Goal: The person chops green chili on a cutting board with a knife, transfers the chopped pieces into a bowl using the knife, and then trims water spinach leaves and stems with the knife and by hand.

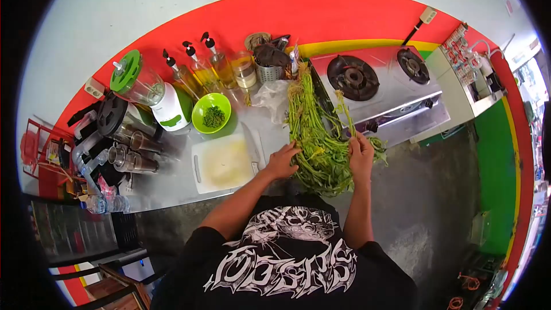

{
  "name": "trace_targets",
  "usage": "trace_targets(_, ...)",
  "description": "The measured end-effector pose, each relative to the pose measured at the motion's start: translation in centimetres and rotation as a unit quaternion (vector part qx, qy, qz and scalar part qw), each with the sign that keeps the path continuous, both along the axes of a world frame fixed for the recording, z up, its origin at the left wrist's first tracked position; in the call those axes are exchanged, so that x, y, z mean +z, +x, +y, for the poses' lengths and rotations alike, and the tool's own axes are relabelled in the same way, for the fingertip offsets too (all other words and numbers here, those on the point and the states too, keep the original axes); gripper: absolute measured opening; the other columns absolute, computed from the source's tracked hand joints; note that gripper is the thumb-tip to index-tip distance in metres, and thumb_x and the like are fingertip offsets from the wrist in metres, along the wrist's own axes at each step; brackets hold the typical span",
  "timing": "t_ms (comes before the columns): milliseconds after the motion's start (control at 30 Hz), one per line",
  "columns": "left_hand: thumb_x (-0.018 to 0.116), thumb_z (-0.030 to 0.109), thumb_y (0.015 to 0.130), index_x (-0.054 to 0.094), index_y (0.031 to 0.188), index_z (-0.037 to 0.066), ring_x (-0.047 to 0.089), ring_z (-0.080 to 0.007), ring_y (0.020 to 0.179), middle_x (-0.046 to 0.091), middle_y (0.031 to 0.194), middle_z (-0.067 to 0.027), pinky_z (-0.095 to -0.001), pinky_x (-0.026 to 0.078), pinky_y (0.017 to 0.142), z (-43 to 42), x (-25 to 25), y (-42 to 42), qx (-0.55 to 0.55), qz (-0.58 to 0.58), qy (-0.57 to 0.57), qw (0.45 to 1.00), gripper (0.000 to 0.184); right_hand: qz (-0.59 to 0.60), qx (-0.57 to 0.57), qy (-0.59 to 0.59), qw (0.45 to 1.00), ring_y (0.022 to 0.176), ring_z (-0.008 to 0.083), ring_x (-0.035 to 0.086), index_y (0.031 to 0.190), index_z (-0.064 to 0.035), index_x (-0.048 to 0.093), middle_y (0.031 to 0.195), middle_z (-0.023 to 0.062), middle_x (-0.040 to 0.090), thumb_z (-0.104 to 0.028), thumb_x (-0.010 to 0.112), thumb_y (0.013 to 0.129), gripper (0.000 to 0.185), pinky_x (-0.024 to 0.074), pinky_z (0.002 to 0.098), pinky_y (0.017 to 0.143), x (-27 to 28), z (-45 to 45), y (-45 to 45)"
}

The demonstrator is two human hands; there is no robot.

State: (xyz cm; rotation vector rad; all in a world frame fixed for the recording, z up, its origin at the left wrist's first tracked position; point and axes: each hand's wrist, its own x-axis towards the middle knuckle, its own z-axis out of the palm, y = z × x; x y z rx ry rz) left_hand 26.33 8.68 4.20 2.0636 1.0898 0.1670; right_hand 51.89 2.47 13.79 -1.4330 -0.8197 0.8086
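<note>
A large bundle of leafy greens with long stems [310,132], resembling water spinach, lies along the right end of the metal table, its leaves spilling over the front edge. My right hand [360,154] pinches one stalk [342,109] from the bundle, which stands up above the fingers. At the bundle's left side is my left hand [281,162], its thumb and fingers apart, touching or very near the leaves. Left of that hand lies a white cutting board [221,161] with a knife [251,148] along its right edge.
A green bowl of chopped greens [212,113] sits behind the board. Blender [172,106], pump bottles [202,69] and a crumpled plastic bag [272,100] stand along the back. To the right is a two-burner gas stove [379,89]; steel cups [133,159] are at left.
</note>
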Motion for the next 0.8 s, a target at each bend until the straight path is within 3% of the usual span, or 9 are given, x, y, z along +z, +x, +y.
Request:
trace_targets(100,0.069,0.027,0.082,0.042,0.150,0.021,0.024,-0.0356,0.151,0.018,0.167,-0.0128,-0.0601,0.026,0.114,-0.4,0.0,-0.5,-0.027,0.051,0.019,0.998,0.074,-0.045,-0.030,-0.008,0.999,0.058,0.0018,0.039,0.119,-0.0018,0.067,0.069,-0.0066,0.046,-0.011,0.056,0.101,0.023,0.0296,0.0210,0.051,1.3,-2.4,-0.8)
trace_targets(267,0.068,0.025,0.083,0.043,0.149,0.015,0.024,-0.0375,0.150,0.020,0.166,-0.0144,-0.0599,0.025,0.114,-2.3,-0.5,-0.1,0.006,-0.008,0.028,1.000,0.071,-0.100,-0.104,-0.026,0.989,0.058,0.0023,0.037,0.119,-0.0025,0.068,0.068,-0.0069,0.044,-0.010,0.056,0.101,0.023,0.0299,0.0224,0.051,2.3,-7.4,-2.0)
trace_targets(333,0.069,0.020,0.084,0.045,0.147,0.014,0.029,-0.0366,0.148,0.027,0.163,-0.0150,-0.0523,0.031,0.115,-3.2,-0.3,-0.3,0.003,-0.073,0.056,0.996,0.068,-0.112,-0.106,-0.046,0.987,0.058,0.0031,0.037,0.120,-0.0025,0.068,0.068,-0.0067,0.045,-0.010,0.055,0.100,0.024,0.0299,0.0233,0.052,4.0,-9.1,-3.6)
trace_targets(367,0.069,0.018,0.085,0.049,0.143,0.011,0.043,-0.0357,0.140,0.044,0.153,-0.0167,-0.0452,0.036,0.113,-3.8,0.2,-0.7,-0.005,-0.106,0.084,0.991,0.061,-0.106,-0.101,-0.057,0.988,0.060,0.0039,0.039,0.118,-0.0009,0.067,0.069,-0.0055,0.046,-0.010,0.057,0.100,0.022,0.0318,0.0244,0.053,4.4,-9.9,-4.5)
trace_targets(400,0.069,0.018,0.085,0.049,0.143,0.011,0.043,-0.0357,0.140,0.044,0.153,-0.0167,-0.0452,0.036,0.113,-4.2,1.3,-1.0,-0.008,-0.109,0.075,0.991,0.061,-0.099,-0.095,-0.068,0.988,0.062,0.0046,0.042,0.115,0.0007,0.066,0.070,-0.0043,0.048,-0.011,0.058,0.100,0.021,0.0336,0.0254,0.054,4.5,-10.6,-5.3)
trace_targets(467,0.068,0.017,0.088,0.051,0.142,0.011,0.055,-0.0320,0.129,0.057,0.140,-0.0152,-0.0421,0.041,0.109,-4.3,3.5,-1.7,-0.063,-0.188,-0.140,0.970,0.057,-0.111,-0.098,-0.073,0.986,0.063,0.0055,0.046,0.119,0.0004,0.065,0.072,-0.0025,0.052,-0.010,0.059,0.100,0.023,0.0369,0.0251,0.056,3.4,-11.8,-6.7)
trace_targets(533,0.066,0.016,0.094,0.053,0.139,0.006,0.060,-0.0247,0.121,0.063,0.132,-0.0126,-0.0374,0.045,0.105,-5.3,4.6,-1.8,-0.050,-0.232,-0.200,0.951,0.048,-0.078,-0.059,-0.053,0.994,0.066,0.0062,0.051,0.123,0.0003,0.064,0.076,-0.0013,0.057,-0.009,0.061,0.099,0.025,0.0407,0.0243,0.059,3.5,-12.6,-9.4)
trace_targets(600,0.064,0.016,0.097,0.055,0.135,0.001,0.061,-0.0209,0.119,0.064,0.129,-0.0127,-0.0351,0.047,0.103,-5.9,5.6,-1.7,-0.064,-0.358,-0.333,0.870,0.042,-0.052,-0.059,-0.069,0.995,0.069,0.0067,0.054,0.125,0.0001,0.062,0.079,-0.0003,0.061,-0.008,0.061,0.099,0.027,0.0430,0.0238,0.061,2.6,-13.4,-11.4)
trace_targets(800,0.061,0.018,0.102,0.052,0.139,-0.001,0.060,-0.0155,0.115,0.065,0.123,-0.0082,-0.0314,0.046,0.102,-7.7,7.7,-4.4,-0.069,-0.418,-0.416,0.804,0.043,-0.013,0.042,-0.093,0.995,0.078,0.0088,0.061,0.121,-0.0014,0.062,0.089,0.0031,0.068,-0.005,0.060,0.099,0.023,0.0473,0.0247,0.065,5.0,-11.8,-16.8)
